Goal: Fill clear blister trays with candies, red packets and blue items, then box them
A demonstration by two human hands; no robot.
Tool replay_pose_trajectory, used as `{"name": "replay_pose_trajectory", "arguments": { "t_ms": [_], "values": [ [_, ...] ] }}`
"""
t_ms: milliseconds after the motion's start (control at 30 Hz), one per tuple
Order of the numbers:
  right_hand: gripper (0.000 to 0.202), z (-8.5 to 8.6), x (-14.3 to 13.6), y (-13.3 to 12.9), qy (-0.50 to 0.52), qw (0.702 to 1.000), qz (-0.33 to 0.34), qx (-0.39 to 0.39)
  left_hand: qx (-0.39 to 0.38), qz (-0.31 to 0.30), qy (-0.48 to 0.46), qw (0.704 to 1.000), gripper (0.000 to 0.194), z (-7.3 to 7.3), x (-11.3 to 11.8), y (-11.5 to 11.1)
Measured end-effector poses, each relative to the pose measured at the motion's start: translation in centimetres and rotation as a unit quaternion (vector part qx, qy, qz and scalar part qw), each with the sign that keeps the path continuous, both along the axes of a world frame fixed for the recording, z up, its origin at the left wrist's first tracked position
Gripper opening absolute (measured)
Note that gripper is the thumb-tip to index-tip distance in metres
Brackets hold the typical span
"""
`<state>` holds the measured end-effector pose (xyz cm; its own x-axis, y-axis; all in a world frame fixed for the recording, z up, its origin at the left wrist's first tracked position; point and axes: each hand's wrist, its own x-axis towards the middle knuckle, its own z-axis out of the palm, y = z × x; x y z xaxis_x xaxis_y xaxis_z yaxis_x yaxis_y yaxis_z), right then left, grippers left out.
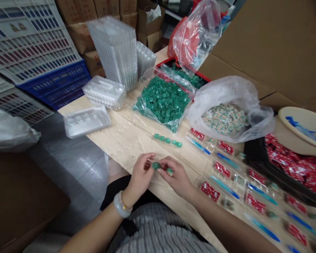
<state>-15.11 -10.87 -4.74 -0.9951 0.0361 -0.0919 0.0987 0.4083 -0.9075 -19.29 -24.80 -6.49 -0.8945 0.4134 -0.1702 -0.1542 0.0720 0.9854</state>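
Observation:
My left hand (142,172) and my right hand (175,174) meet over the near edge of the table. Between their fingertips is a small dark green block (156,165), pinched from both sides. Another bit of green (169,170) shows by my right fingers, partly hidden. Just beyond my hands, several light green cubes (168,140) lie in a short row. Past them sits a clear bag of green pieces (163,102).
Clear plastic trays (116,49) are stacked at the back left. Filled trays with red packets (222,169) and blue pens cover the right side. A white bag of small patterned pieces (225,117), a cream bowl (305,140) and a black bin of red packets (292,161) stand beyond.

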Motion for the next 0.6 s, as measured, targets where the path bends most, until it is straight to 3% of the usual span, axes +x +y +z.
{"name": "replay_pose_trajectory", "arguments": {
  "t_ms": [67, 133, 267, 433, 600],
  "values": [
    [0.013, -0.1, -0.2, 0.1, -0.069, 0.993, -0.005, -0.098, -0.011, -0.051, 0.111, 0.992, 0.031, 0.2, -0.5, -0.7],
    [0.018, -0.1, -0.5, 0.2, -0.143, 0.965, -0.005, -0.222, -0.029, -0.119, 0.175, 0.977, 0.031, 0.5, -1.0, -1.3],
    [0.023, 0.0, -0.9, 0.0, -0.213, 0.896, -0.05, -0.386, -0.065, -0.161, 0.2, 0.964, 0.031, 1.0, -1.8, -1.6],
    [0.022, 0.2, -0.8, 0.0, -0.248, 0.841, -0.102, -0.47, -0.025, -0.175, 0.153, 0.972, 0.037, 1.7, -2.3, -1.3],
    [0.023, 0.4, -0.8, 0.2, -0.261, 0.828, -0.107, -0.485, -0.045, -0.137, 0.112, 0.983, 0.015, 1.9, -2.8, -1.2]
  ]
}}
